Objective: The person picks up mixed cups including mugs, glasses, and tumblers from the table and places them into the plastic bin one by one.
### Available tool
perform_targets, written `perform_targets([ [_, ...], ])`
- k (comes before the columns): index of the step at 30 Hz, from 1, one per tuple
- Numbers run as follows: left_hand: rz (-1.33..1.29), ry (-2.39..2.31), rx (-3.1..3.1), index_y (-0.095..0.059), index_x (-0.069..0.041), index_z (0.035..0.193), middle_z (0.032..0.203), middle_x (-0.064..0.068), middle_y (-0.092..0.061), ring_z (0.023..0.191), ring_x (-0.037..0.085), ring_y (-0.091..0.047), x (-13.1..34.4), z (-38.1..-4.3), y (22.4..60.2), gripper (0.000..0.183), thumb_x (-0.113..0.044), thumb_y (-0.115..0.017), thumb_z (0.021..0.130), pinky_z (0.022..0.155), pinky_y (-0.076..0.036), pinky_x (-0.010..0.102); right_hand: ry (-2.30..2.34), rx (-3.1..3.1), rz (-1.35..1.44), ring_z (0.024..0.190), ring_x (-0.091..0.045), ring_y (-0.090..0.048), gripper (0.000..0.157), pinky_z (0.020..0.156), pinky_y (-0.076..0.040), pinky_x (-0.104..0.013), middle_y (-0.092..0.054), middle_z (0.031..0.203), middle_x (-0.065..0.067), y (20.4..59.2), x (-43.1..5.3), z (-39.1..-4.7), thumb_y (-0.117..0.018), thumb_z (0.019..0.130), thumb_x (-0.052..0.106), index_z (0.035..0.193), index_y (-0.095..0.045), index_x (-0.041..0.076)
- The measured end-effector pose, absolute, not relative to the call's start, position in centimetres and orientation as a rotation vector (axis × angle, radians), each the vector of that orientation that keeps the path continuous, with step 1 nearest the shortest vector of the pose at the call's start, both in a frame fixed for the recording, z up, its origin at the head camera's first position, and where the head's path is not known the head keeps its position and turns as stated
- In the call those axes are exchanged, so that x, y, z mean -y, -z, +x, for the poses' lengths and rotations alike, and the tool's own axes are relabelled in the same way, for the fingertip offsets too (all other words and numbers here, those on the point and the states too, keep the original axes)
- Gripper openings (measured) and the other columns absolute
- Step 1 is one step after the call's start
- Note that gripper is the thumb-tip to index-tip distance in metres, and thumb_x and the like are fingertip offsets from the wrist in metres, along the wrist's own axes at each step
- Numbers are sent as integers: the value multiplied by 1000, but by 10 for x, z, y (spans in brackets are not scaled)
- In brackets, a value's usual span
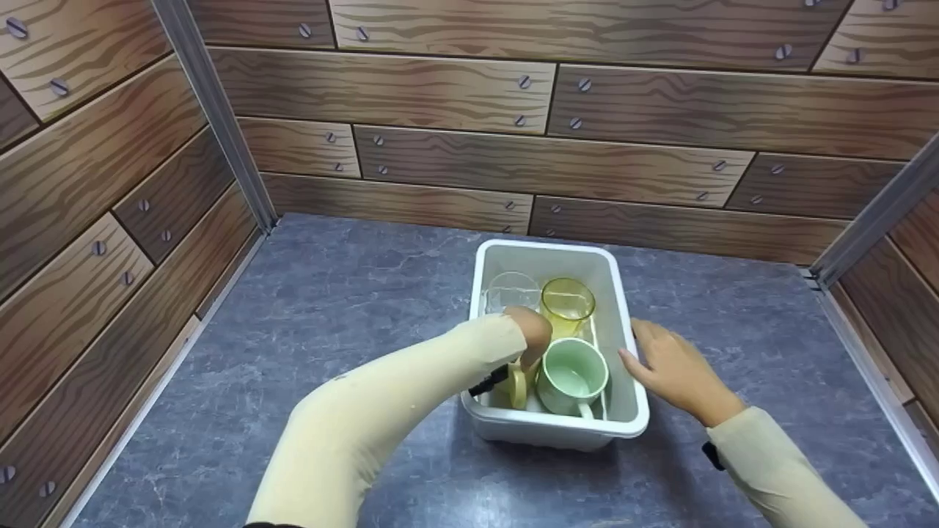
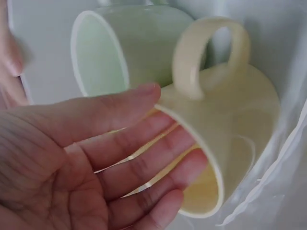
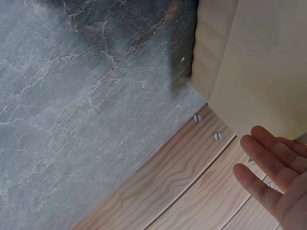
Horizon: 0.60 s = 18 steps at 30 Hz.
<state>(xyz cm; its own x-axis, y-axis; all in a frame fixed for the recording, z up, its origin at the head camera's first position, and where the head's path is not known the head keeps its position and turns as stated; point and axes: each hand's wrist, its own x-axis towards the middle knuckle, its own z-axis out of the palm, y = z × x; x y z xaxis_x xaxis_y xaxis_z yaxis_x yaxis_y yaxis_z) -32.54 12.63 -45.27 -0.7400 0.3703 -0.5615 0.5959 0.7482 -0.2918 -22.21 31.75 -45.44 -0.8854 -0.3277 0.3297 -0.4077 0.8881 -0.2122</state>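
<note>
My left hand (image 1: 531, 331) reaches down into a white plastic bin (image 1: 634, 411). Seen from the left wrist, a pale yellow mug (image 2: 244, 115) lies under that hand (image 2: 110, 163), its looped handle showing. The fingers are inside the mug's mouth, while the thumb lies at the rim beside the handle, so the rim sits between them. Beside it is a light green mug (image 1: 566, 378). At the bin's right side, my right hand (image 1: 671, 363) rests with its thumb at the rim. Its fingers (image 3: 261, 148) extend along the outer wall in the right wrist view.
Farther back in the bin stand a yellow-tinted glass (image 1: 568, 302) and a clear glass (image 1: 511, 286), partly hidden by the left hand. The bin rests on a dark marbled tabletop (image 1: 352, 293). Wood-patterned panels (image 1: 440, 150) enclose the back and sides.
</note>
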Motion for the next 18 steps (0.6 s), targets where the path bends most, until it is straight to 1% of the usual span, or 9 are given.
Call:
perform_targets([
  [3, 729, 506, -2431, -73, -24, 72, 72, -9, -71, 78, 13, -65, -140, -385, 526, 20, -40, -82, 64, 73, -49, 31, -399, 2770, 553, 104, -41, -60, 45, 88, -46, -54, -62, 112, -26, 454, -317, -224, -56, 89, 24, 122, -52, -7],
  [5, 746, 379, -2388, -70, -23, 65, 65, -8, -69, 67, 14, -64, -147, -430, 581, 27, -48, -81, 61, 65, -48, 33, -397, 2770, 555, 103, -41, -60, 46, 88, -46, -54, -62, 112, -26, 454, -318, -226, -56, 89, 24, 122, -52, -8],
  [7, 775, 273, -2370, -69, -22, 65, 64, -7, -69, 62, 15, -63, -142, -441, 588, 33, -54, -78, 63, 60, -48, 33, -392, 2771, 559, 104, -42, -60, 46, 88, -46, -54, -62, 112, -27, 454, -318, -227, -56, 89, 24, 122, -52, -8],
  [8, 819, 204, -2360, -68, -21, 67, 65, -6, -69, 61, 15, -63, -136, -436, 578, 34, -54, -75, 67, 58, -48, 32, -390, 2773, 557, 104, -42, -60, 47, 88, -46, -54, -62, 112, -26, 454, -318, -227, -57, 89, 24, 123, -52, -8],
  [9, 868, 170, -2353, -70, -20, 72, 70, -4, -70, 65, 15, -64, -127, -423, 555, 35, -54, -71, 71, 61, -49, 32, -387, 2776, 555, 104, -42, -60, 47, 89, -46, -54, -62, 113, -26, 454, -318, -226, -57, 89, 25, 123, -52, -8],
  [11, 994, 99, -2376, -72, -17, 86, 86, -2, -73, 79, 16, -66, -103, -379, 490, 34, -49, -64, 82, 72, -50, 31, -379, 2783, 549, 103, -41, -60, 47, 88, -46, -54, -62, 112, -25, 454, -318, -226, -57, 89, 26, 122, -53, -7],
  [14, 1142, -67, -2479, -69, -15, 107, 108, 3, -70, 101, 20, -65, -66, -315, 401, 29, -35, -59, 90, 89, -48, 31, -357, 2799, 536, 100, -40, -61, 45, 86, -47, -53, -63, 109, -24, 454, -318, -223, -58, 88, 27, 119, -54, -5],
  [15, 1161, -107, -2539, -67, -15, 114, 117, 3, -67, 110, 21, -61, -55, -298, 379, 31, -32, -58, 91, 96, -46, 33, -341, 2805, 530, 98, -39, -61, 45, 85, -47, -53, -63, 107, -23, 453, -318, -222, -58, 88, 28, 118, -55, -5],
  [18, 1229, -277, -2748, -62, -13, 122, 125, 7, -62, 117, 24, -57, -33, -271, 353, 32, -20, -57, 91, 101, -43, 36, -291, 2837, 500, 94, -38, -61, 48, 83, -48, -53, -62, 105, -22, 450, -318, -219, -57, 88, 33, 117, -55, -5],
])
